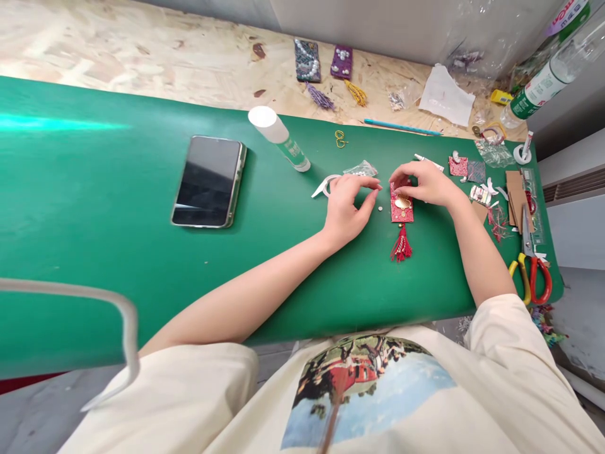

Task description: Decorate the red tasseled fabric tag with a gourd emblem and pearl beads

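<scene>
A small red patterned charm (pixel 403 214) lies on the green table mat, with a gold oval piece (pixel 403 202) on its face and a red tassel (pixel 401 246) below. My right hand (pixel 428 183) curves over the charm's upper part, fingers and thumb gripping it there; part of the charm is hidden under them. To the left, my left hand (pixel 347 208) is held with thumb and index finger slightly apart, nothing visible between them. Just off its fingertips sits a tiny pale bead (pixel 380 209). Behind that hand are a roll of white tape (pixel 324 186) and a small clear bag of beads (pixel 362 169).
Leftward are a glue stick (pixel 283 142) and a phone (pixel 208 183). Scissors (pixel 529 265), cardboard strips (pixel 515 198) and fabric scraps (pixel 458 166) crowd the right side. Two finished-looking charms (pixel 307 62), a blue pencil (pixel 401 127) and a bottle (pixel 543 88) lie along the back. A pale cable (pixel 127 315) crosses the lower left.
</scene>
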Tool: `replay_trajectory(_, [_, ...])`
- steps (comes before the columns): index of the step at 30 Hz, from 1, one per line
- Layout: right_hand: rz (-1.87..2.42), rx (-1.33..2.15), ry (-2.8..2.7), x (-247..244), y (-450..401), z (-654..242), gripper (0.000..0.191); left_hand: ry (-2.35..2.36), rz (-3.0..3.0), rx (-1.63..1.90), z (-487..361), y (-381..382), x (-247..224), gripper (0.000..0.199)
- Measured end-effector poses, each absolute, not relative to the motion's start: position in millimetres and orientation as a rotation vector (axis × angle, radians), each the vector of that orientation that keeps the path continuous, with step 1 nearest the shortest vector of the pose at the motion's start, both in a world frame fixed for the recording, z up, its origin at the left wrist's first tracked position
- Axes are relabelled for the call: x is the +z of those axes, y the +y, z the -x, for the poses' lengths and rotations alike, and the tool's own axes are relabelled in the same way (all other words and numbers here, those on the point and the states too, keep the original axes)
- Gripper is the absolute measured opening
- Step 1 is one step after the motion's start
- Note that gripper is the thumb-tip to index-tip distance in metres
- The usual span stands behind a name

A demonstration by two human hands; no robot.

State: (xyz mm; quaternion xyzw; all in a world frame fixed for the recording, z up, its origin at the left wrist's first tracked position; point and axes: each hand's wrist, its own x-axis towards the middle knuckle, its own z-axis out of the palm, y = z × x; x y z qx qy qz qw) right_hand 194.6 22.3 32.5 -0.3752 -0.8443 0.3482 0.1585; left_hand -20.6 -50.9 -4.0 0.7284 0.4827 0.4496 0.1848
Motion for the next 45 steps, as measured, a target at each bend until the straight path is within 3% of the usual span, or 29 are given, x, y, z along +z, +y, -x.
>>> replay_trajectory(45, [1.059, 0.911, -2.404, 27.0, 24.0, -195.2, 0.020, 1.317, -2.077, 1.327, 20.4, -50.7, -5.4, 0.008])
